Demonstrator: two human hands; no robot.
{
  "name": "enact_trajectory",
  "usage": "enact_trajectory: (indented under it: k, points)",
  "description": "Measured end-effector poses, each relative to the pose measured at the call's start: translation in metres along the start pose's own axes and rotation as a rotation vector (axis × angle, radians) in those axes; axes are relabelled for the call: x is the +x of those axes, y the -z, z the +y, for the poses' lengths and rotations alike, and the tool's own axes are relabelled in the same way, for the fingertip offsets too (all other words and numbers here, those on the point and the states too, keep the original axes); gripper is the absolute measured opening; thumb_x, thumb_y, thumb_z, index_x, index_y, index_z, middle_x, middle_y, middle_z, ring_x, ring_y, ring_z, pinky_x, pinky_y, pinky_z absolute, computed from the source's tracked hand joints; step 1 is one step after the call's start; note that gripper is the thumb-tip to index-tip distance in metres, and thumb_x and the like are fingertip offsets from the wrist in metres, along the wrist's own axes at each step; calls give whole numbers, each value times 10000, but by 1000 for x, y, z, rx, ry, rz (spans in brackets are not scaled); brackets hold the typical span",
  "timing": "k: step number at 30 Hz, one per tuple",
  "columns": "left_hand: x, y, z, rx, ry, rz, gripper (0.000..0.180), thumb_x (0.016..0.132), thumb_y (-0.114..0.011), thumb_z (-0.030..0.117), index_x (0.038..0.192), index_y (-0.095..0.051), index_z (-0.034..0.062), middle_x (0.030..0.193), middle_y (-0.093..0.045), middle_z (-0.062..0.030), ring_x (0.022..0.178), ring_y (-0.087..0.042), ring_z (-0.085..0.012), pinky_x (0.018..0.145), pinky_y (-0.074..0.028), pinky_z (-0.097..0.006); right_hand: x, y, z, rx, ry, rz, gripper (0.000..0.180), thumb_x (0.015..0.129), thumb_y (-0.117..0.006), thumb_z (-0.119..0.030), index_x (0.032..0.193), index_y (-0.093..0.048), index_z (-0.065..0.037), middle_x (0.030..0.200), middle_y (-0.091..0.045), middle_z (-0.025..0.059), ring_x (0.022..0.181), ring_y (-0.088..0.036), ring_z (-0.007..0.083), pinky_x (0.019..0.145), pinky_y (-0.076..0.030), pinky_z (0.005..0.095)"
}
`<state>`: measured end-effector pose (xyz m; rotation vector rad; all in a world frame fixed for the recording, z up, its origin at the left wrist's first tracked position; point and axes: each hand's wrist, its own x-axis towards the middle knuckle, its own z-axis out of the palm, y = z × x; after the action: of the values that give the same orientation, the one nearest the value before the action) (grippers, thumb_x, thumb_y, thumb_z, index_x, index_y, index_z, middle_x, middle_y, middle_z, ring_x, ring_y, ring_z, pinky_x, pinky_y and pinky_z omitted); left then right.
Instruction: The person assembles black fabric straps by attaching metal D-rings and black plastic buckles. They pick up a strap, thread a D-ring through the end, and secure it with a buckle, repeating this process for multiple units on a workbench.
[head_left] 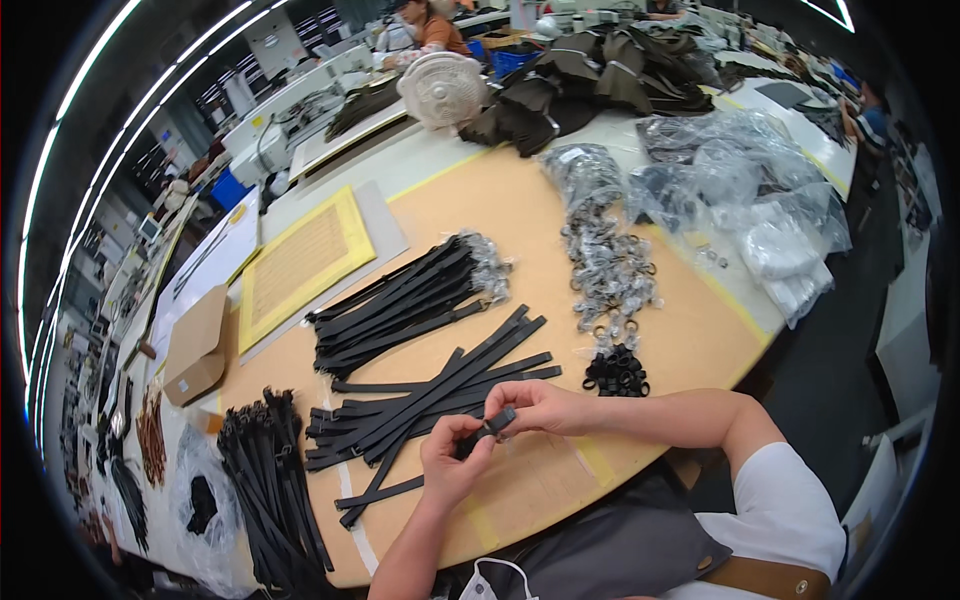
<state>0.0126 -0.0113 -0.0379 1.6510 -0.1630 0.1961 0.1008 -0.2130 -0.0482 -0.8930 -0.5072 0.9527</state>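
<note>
A: Head view: what writing can be read?
B: Marks on the cardboard sheet (197, 345), at the left edge of the table (530, 210), and on the plastic bag (583, 175), toward its far edge, are too small to read.
A: How are the hands posed?
B: Both are raised above the table's near edge. The left hand (456, 462), reaching up from below, has curled fingers and pinches a black strap (499, 420). The right hand (532, 408), entering from the right, bends inward, thumb and fingers pinching the same piece.
A: And the strap's appearance?
B: Flat, narrow and dark, held between the two hands; part is hidden by the left fingers. Beyond it, toward the table's middle, loose straps (425, 408) lie crossed. A strap bundle (272, 480) occupies the near left corner; black rings (616, 372) are heaped toward the right edge.
</note>
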Motion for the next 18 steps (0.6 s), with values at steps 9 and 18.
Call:
enact_trajectory:
  k: [9,18]
  points:
    - [0,-3,-18,-224,35,76,215,885,-662,18,1052,-537,71,815,-566,18,549,-433,-20,474,-296,-177,1,-3,2,-150,270,26,174,962,-658,-92,1113,-612,-17,1002,-662,19,898,-612,75,799,-503,249]
    - [-6,4,-21,-164,48,51,238,906,-618,-42,1102,-568,84,706,-506,-17,535,-399,-87,468,-299,-230,-82,-19,26,-139,673,414,72,965,-609,-79,1025,-611,-38,960,-666,29,901,-621,102,819,-502,263]
